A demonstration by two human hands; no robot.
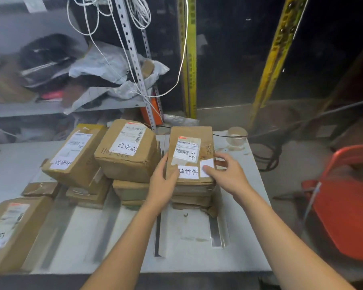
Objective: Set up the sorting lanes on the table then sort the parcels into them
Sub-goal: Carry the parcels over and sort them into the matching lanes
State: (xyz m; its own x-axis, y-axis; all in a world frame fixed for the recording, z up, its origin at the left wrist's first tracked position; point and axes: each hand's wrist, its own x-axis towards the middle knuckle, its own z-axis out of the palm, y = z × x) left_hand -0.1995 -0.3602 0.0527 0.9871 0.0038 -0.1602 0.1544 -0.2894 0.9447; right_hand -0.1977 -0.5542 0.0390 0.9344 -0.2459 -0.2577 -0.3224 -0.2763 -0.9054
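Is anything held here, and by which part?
The top parcel of the right-hand stack: left hand grips its near-left edge, right hand its near-right corner.

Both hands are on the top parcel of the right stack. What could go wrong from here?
The left hand and right hand grip the top parcel on a ragged pile of flat parcels; a shove could slide the pile sideways. The left box leans on smaller parcels, so a jolt might tip it. The small white label under the right hand's thumb may go on crooked.

I read 处理中 on the left parcel (72, 158), 已完成 on the middle parcel (126, 152), 异常件 plus MX, MXRC 03 on the right parcel (190, 136)
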